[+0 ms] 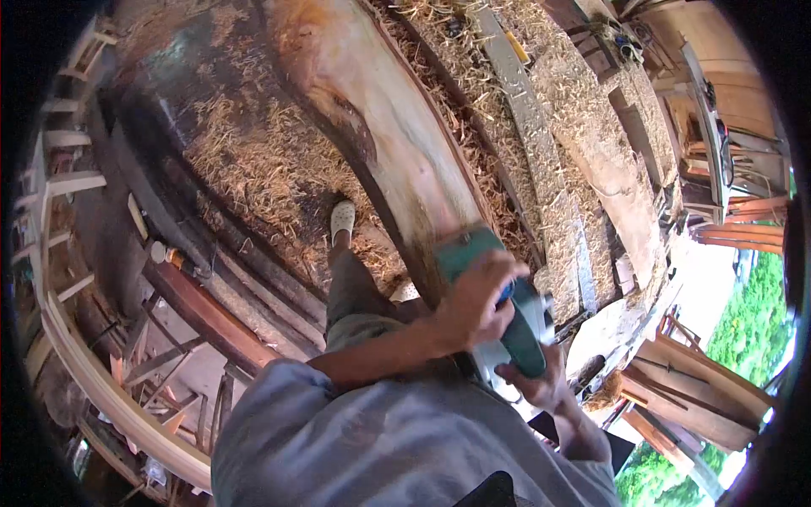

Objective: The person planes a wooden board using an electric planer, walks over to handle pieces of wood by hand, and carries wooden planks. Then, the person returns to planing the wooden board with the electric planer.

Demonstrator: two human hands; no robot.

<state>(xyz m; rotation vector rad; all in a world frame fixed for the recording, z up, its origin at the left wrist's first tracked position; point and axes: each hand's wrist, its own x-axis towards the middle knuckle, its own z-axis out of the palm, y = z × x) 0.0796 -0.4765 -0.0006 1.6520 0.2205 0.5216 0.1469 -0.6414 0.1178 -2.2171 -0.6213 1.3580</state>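
A teal-green power planer (525, 338) rests on the near end of a long wooden slab (414, 160). The slab is pale and smooth on top, with a dark, wavy edge and reddish patches towards its far end. My left hand (480, 302) is closed over the planer's front grip, where a bit of blue shows beside the fingers. Further back, my right hand (541, 378) wraps round the rear handle, close to my body. The planer's underside and the wood beneath it are hidden.
Curly wood shavings (253, 160) cover the floor left of the slab. More planks (541, 127) under shavings lie to the right. A reddish-brown beam (207, 317) and a small jar (160, 252) are on the left. My shoe (342, 218) stands beside the slab. Stacked boards (693, 393) lean at lower right.
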